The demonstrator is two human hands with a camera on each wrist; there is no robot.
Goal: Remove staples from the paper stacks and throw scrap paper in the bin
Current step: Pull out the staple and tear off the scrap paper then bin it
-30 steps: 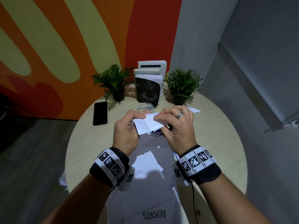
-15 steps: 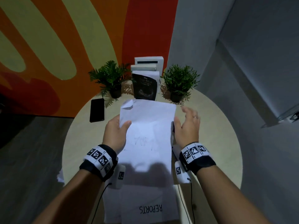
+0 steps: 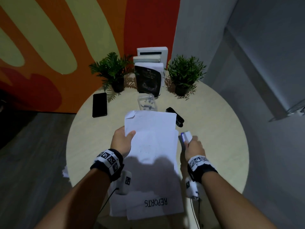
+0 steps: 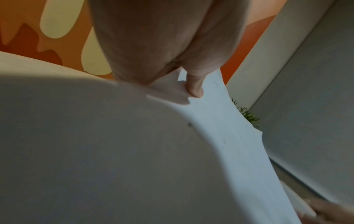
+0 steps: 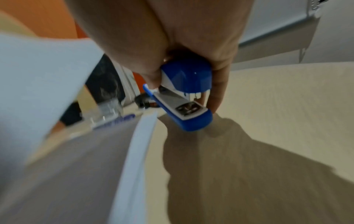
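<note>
Stapled white sheets lifted over a paper pile, blue stapler beside them

The white paper stack point(image 3: 150, 138) is pinched at its left edge by the left hand point(image 3: 121, 142), thumb on top, its far-left corner dog-eared. It hangs over more white sheets on the bench, the nearest one printed "REPORTS" point(image 3: 156, 202). Just right of the stack, the right hand point(image 3: 194, 148) grips a blue-and-white stapler point(image 5: 184, 97), its metal jaw side facing the wrist camera. A black staple remover point(image 3: 175, 116) lies beyond the stack's far-right corner.

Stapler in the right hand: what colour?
Blue and white stapler, clearest in the right wrist view.
</note>
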